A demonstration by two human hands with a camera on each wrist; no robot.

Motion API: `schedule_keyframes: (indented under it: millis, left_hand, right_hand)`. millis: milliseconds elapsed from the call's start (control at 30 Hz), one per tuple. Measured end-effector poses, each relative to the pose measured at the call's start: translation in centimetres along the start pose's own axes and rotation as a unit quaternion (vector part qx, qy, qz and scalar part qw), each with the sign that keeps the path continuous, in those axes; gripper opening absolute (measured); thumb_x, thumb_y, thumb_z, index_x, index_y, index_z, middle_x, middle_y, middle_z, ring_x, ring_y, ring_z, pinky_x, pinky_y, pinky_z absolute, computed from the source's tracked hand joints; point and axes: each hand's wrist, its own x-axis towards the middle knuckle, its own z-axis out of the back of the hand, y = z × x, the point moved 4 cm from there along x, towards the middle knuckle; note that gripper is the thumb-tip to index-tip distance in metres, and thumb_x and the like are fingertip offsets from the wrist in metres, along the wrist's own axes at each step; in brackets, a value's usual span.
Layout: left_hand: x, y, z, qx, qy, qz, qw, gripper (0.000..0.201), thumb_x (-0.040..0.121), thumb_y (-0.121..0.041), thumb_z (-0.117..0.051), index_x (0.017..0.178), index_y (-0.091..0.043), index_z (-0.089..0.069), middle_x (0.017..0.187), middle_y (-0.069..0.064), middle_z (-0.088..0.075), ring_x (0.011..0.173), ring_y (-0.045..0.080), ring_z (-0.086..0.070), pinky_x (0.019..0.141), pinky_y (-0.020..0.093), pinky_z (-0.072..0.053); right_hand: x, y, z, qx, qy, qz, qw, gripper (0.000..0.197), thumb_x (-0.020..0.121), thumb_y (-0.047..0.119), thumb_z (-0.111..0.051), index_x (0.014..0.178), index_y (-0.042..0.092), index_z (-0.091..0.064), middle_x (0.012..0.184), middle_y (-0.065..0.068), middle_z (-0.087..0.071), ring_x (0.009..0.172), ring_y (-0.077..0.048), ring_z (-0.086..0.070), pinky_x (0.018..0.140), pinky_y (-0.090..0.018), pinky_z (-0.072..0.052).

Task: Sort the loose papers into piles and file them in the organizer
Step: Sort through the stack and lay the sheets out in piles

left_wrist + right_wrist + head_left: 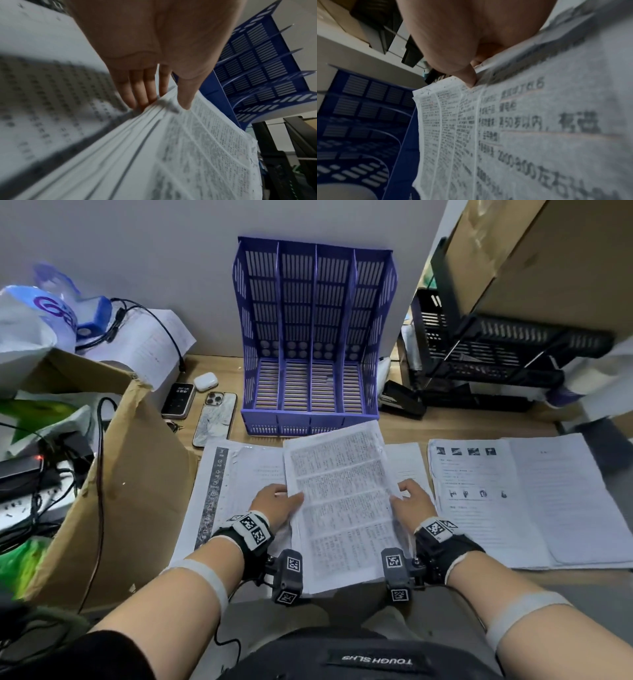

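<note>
I hold a stack of densely printed papers (pixel 342 494) just above the desk, in front of the blue four-slot organizer (pixel 313 337). My left hand (pixel 277 501) pinches the stack's left edge, thumb on top and fingers beneath, as the left wrist view shows on the papers (pixel 188 148). My right hand (pixel 409 501) pinches the right edge, thumb pressed on the printed sheet (pixel 522 135). The organizer (pixel 262 75) (pixel 359 121) stands empty against the wall. More sheets (pixel 239 474) lie under the held stack on the desk.
A second pile of white papers (pixel 527 498) lies at the right. Two phones (pixel 214 419), an earbud case (pixel 205 381) and a cardboard box (pixel 137 491) crowd the left. A black stapler (pixel 402 402) and black trays (pixel 496 354) stand at the right.
</note>
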Motion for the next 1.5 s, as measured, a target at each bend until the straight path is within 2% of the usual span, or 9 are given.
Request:
schedule_keyframes:
  millis: [133, 333, 500, 667, 867, 1000, 1100, 1300, 1500]
  left_hand:
    - [-0.8, -3.4, -3.5, 0.018, 0.098, -0.060, 0.993, 0.033, 0.100, -0.024, -0.054, 0.127, -0.008, -0.063, 0.124, 0.008, -0.068, 0.109, 0.028, -0.066, 0.092, 0.034, -0.052]
    - [0.2, -5.8, -9.1, -0.049, 0.134, -0.068, 0.987, 0.025, 0.095, -0.027, -0.049, 0.117, -0.026, -0.060, 0.116, 0.010, -0.071, 0.104, 0.039, -0.068, 0.090, 0.057, -0.055]
    - [5.0, -4.9, -14.8, -0.048, 0.128, -0.058, 0.989, 0.023, 0.086, -0.035, -0.046, 0.105, -0.032, -0.058, 0.113, 0.002, -0.070, 0.104, 0.029, -0.067, 0.095, 0.052, -0.052]
    - [-1.0, -11.1, -20.0, -0.054, 0.168, -0.072, 0.982, 0.020, 0.099, -0.018, -0.048, 0.118, -0.015, -0.053, 0.102, 0.009, -0.070, 0.089, 0.027, -0.070, 0.074, 0.039, -0.060]
    - [-2.3, -13.3, -26.0, -0.063, 0.218, -0.050, 0.973, 0.026, 0.099, -0.004, -0.052, 0.124, -0.010, -0.051, 0.103, 0.015, -0.072, 0.087, 0.027, -0.072, 0.073, 0.039, -0.063]
    - [-2.4, -13.5, -27.7, -0.078, 0.235, -0.042, 0.968, 0.046, 0.099, 0.000, -0.048, 0.143, -0.008, -0.041, 0.085, 0.007, -0.064, 0.078, 0.022, -0.066, 0.073, 0.032, -0.059]
    - [-2.4, -13.1, -27.9, -0.073, 0.248, -0.039, 0.965, 0.052, 0.099, -0.008, -0.054, 0.148, -0.005, -0.037, 0.103, 0.008, -0.065, 0.085, 0.017, -0.067, 0.071, 0.025, -0.057]
    - [-1.6, -11.6, -22.8, -0.078, 0.125, -0.075, 0.986, 0.026, 0.098, -0.011, -0.055, 0.123, -0.009, -0.061, 0.115, 0.018, -0.066, 0.094, 0.022, -0.071, 0.068, 0.031, -0.060]
    - [-0.1, -6.5, -11.1, 0.016, -0.121, -0.066, 0.990, 0.022, 0.093, -0.006, -0.055, 0.110, -0.011, -0.066, 0.108, 0.010, -0.066, 0.102, 0.028, -0.064, 0.090, 0.032, -0.050]
  right_hand:
    - [-0.2, -0.1, 3.9, 0.001, -0.023, 0.000, 1.000, 0.010, 0.094, 0.012, -0.054, 0.103, 0.008, -0.057, 0.105, -0.010, -0.066, 0.087, -0.023, -0.059, 0.065, -0.026, -0.040]
    - [-0.9, -2.1, 6.9, 0.081, 0.060, -0.058, 0.993, 0.025, 0.090, 0.009, -0.048, 0.111, 0.021, -0.057, 0.113, -0.005, -0.064, 0.103, -0.023, -0.058, 0.096, -0.039, -0.047]
    - [0.5, -6.0, 10.4, 0.023, 0.088, -0.078, 0.993, 0.053, 0.073, 0.010, -0.053, 0.124, 0.026, -0.048, 0.113, -0.001, -0.065, 0.104, -0.023, -0.062, 0.093, -0.043, -0.052]
    - [1.7, -8.1, 17.2, -0.031, -0.041, -0.072, 0.996, 0.033, 0.089, 0.003, -0.047, 0.120, 0.015, -0.047, 0.107, -0.006, -0.060, 0.098, -0.025, -0.057, 0.084, -0.031, -0.045]
    - [3.6, -12.1, 22.4, -0.032, -0.118, -0.087, 0.989, 0.029, 0.089, -0.001, -0.045, 0.114, 0.014, -0.049, 0.095, -0.006, -0.061, 0.086, -0.026, -0.058, 0.074, -0.029, -0.044]
    - [4.6, -13.1, 23.8, -0.027, -0.129, -0.082, 0.988, 0.031, 0.089, -0.002, -0.045, 0.116, 0.012, -0.052, 0.106, -0.009, -0.064, 0.089, -0.024, -0.057, 0.079, -0.029, -0.045]
    - [5.3, -13.2, 23.8, -0.029, -0.131, -0.098, 0.986, 0.039, 0.089, -0.002, -0.046, 0.124, 0.011, -0.053, 0.118, -0.012, -0.062, 0.103, -0.027, -0.059, 0.088, -0.032, -0.047]
    - [6.1, -10.0, 19.6, -0.026, -0.111, -0.061, 0.992, 0.026, 0.089, 0.002, -0.049, 0.110, 0.013, -0.061, 0.117, -0.010, -0.065, 0.106, -0.028, -0.062, 0.089, -0.030, -0.047]
    - [3.8, -3.6, 7.3, 0.060, 0.125, -0.039, 0.990, 0.017, 0.089, 0.000, -0.054, 0.088, 0.014, -0.064, 0.091, -0.012, -0.071, 0.069, -0.018, -0.067, 0.061, -0.025, -0.050]
